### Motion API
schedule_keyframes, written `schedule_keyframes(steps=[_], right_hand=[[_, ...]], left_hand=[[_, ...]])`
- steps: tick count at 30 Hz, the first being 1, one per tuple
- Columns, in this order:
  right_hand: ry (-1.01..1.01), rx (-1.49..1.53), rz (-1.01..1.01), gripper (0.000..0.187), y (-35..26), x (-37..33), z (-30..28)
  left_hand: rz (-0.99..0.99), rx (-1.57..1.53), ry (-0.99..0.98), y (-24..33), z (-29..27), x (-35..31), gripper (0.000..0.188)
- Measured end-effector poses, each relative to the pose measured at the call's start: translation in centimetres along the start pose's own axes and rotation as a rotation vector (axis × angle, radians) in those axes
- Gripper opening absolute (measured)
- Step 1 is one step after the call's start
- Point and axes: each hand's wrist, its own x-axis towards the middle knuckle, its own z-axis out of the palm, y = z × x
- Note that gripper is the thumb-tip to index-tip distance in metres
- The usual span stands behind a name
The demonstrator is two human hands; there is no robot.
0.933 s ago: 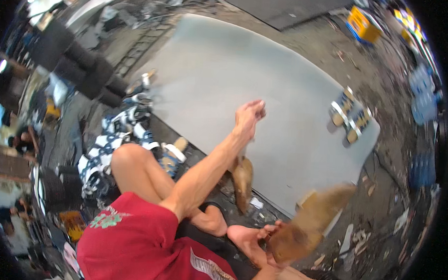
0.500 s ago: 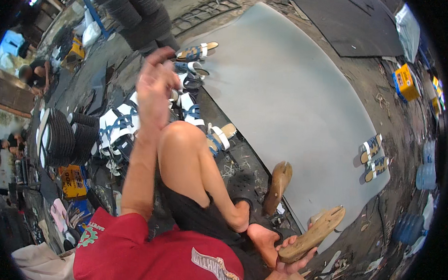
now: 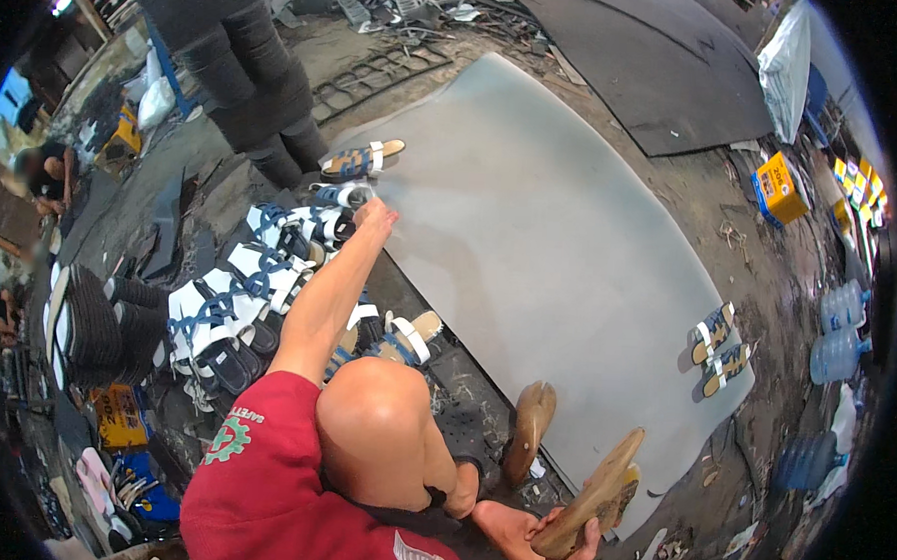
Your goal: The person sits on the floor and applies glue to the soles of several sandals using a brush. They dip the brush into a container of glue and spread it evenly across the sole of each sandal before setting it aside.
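Risks, judged: heap of sandals (image 3: 233, 296), may slide if tangled straps snag on a pulled piece; upper wooden last (image 3: 532, 424), may tip if the bare foot (image 3: 510, 535) knocks it.

Count:
- Grey sheet (image 3: 550, 244), on the floor (image 3: 709, 203): one.
- Heap: one; pieces overlap, uncountable.
- Wooden lasts plainly seen: two. Upper last, by the sheet's near edge; held last (image 3: 589, 501), gripped with curled fingers by the right hand (image 3: 581, 558).
- Right-side sandals (image 3: 718, 350), on the sheet: two.
- Corner sandal (image 3: 364, 160), far left: one.
- Left hand (image 3: 375, 218), at the heap's edge: grip and opening cannot be told.
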Motion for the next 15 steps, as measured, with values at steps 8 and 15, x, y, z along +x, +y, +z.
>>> schedule_keyframes(steps=[8,15], right_hand=[[0.147,-0.481,-0.112,0.059,3.9,5.7,-0.6],[0.2,-0.868,-0.194,0.066,6.1,12.1,-2.2]], left_hand=[[0.017,0.003,-1.018,-1.7,-4.1,-28.2,0.047],[0.07,0.186,-1.24,6.1,-3.2,-39.1,0.051]])
